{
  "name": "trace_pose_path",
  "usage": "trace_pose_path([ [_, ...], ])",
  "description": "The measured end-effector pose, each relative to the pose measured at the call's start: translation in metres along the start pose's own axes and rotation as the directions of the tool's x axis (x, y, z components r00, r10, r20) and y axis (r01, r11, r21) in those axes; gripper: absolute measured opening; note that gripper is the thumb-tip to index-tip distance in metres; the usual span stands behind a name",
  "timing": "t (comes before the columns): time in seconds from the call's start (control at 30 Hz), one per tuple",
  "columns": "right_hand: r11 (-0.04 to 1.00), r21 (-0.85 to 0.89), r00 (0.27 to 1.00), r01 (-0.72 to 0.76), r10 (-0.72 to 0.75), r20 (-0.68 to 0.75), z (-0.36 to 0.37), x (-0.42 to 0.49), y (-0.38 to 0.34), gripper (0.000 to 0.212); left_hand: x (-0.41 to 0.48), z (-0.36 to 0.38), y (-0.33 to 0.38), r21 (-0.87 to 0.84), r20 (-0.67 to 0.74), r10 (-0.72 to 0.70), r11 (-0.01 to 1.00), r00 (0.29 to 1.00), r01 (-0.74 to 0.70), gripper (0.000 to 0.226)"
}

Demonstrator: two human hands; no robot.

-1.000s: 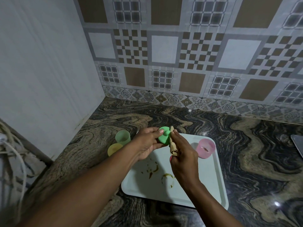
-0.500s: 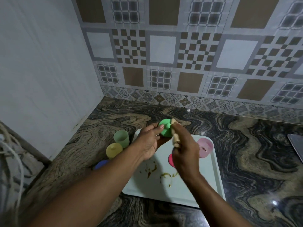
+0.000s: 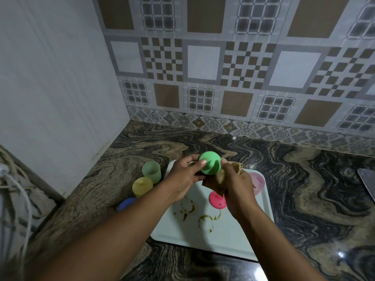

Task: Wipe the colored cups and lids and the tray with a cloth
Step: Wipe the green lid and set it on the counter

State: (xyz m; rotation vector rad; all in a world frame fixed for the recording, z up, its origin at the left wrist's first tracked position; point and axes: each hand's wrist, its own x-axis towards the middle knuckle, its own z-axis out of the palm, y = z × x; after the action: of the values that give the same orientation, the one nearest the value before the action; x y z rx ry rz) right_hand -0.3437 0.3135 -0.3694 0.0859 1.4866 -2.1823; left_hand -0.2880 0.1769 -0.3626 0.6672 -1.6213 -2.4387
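My left hand [image 3: 183, 179] holds a bright green lid [image 3: 210, 162] above the far edge of the white tray [image 3: 182, 230]. My right hand [image 3: 236, 187] grips a tan cloth [image 3: 218, 180] pressed against the lid's right and lower side. A pink cup [image 3: 258, 182] and a red-pink lid [image 3: 217, 199] rest on the tray, partly hidden by my right hand. Brown smears [image 3: 205, 217] mark the tray's middle. Left of the tray on the counter stand a pale green cup [image 3: 151, 171], a yellow cup [image 3: 142, 186] and a blue lid [image 3: 126, 203].
The marbled stone counter [image 3: 304, 189] meets a white wall on the left and a tiled backsplash behind. A metal edge [image 3: 367, 181] shows at far right. Cords [image 3: 18, 191] hang at the left edge.
The green lid has turned so its round face points toward me. The cloth has shifted from beside the lid to beneath and behind it. The view has drifted slightly.
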Motion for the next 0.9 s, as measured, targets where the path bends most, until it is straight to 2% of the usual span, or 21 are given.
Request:
trace_pose_path([
  [0.07, 0.999, -0.048, 1.0, 0.003, -0.004, -0.021, 0.002, 0.0, -0.003, 0.021, -0.002, -0.002, -0.002, 0.274, -0.044, 0.099, 0.958, 0.994, -0.083, 0.014],
  [0.13, 0.998, -0.068, 1.0, 0.006, -0.006, 0.001, 0.0, 0.002, -0.009, 0.017, -0.004, -0.009, -0.002, 0.533, -0.04, 0.23, 0.828, 0.972, -0.174, 0.03],
  [0.17, 0.996, -0.086, 1.0, 0.0, 0.002, 0.026, -0.003, 0.003, -0.011, 0.017, -0.005, -0.013, -0.001, 0.623, 0.006, 0.29, 0.748, 0.957, -0.23, 0.039],
  [0.23, 0.99, -0.131, 0.996, -0.042, 0.053, 0.078, -0.006, 0.005, -0.016, 0.021, -0.009, -0.018, 0.006, 0.707, 0.183, 0.348, 0.604, 0.919, -0.369, 0.048],
  [0.33, 0.982, -0.145, 0.983, -0.122, 0.14, 0.121, -0.005, 0.007, -0.019, 0.036, -0.012, -0.017, 0.019, 0.754, 0.372, 0.329, 0.439, 0.868, -0.489, 0.04],
  [0.47, 0.943, -0.114, 0.934, -0.313, 0.327, 0.141, 0.0, 0.005, -0.021, 0.03, -0.01, -0.015, 0.025, 0.738, 0.336, 0.331, 0.49, 0.882, -0.465, 0.022],
  [0.53, 0.929, -0.03, 0.919, -0.368, 0.369, 0.138, -0.002, 0.005, -0.023, 0.04, -0.009, -0.017, 0.02, 0.726, 0.253, 0.355, 0.545, 0.9, -0.419, 0.016],
  [0.57, 0.928, 0.033, 0.926, -0.37, 0.366, 0.092, -0.002, 0.006, -0.025, 0.042, -0.008, -0.019, 0.017, 0.716, 0.216, 0.376, 0.566, 0.901, -0.408, 0.014],
  [0.63, 0.969, 0.055, 0.966, -0.242, 0.246, -0.076, -0.005, 0.003, -0.028, 0.029, -0.006, -0.024, 0.012, 0.697, 0.172, 0.406, 0.593, 0.898, -0.402, 0.013],
  [0.67, 0.993, -0.021, 0.982, -0.113, 0.108, -0.157, -0.007, 0.002, -0.027, 0.02, -0.005, -0.026, 0.011, 0.688, 0.156, 0.413, 0.606, 0.897, -0.399, 0.012],
  [0.7, 0.991, -0.129, 0.983, 0.026, -0.049, -0.177, -0.006, 0.001, -0.025, 0.016, -0.006, -0.028, 0.01, 0.68, 0.139, 0.421, 0.618, 0.896, -0.396, 0.01],
  [0.73, 0.954, -0.245, 0.972, 0.171, -0.205, -0.117, -0.003, -0.002, -0.022, 0.024, -0.005, -0.028, 0.01, 0.676, 0.121, 0.435, 0.623, 0.892, -0.395, 0.009],
  [0.77, 0.871, -0.371, 0.94, 0.322, -0.34, 0.019, 0.001, -0.006, -0.016, 0.035, -0.005, -0.027, 0.01, 0.68, 0.103, 0.454, 0.618, 0.885, -0.396, 0.008],
  [0.83, 0.596, -0.575, 0.816, 0.561, -0.515, 0.263, 0.005, -0.016, 0.002, 0.054, -0.003, -0.025, 0.011, 0.701, 0.071, 0.485, 0.597, 0.871, -0.39, 0.01],
  [0.9, 0.338, -0.651, 0.681, 0.68, -0.621, 0.389, 0.0, -0.022, 0.017, 0.065, -0.001, -0.025, 0.012, 0.717, 0.045, 0.5, 0.586, 0.865, -0.377, 0.012],
])
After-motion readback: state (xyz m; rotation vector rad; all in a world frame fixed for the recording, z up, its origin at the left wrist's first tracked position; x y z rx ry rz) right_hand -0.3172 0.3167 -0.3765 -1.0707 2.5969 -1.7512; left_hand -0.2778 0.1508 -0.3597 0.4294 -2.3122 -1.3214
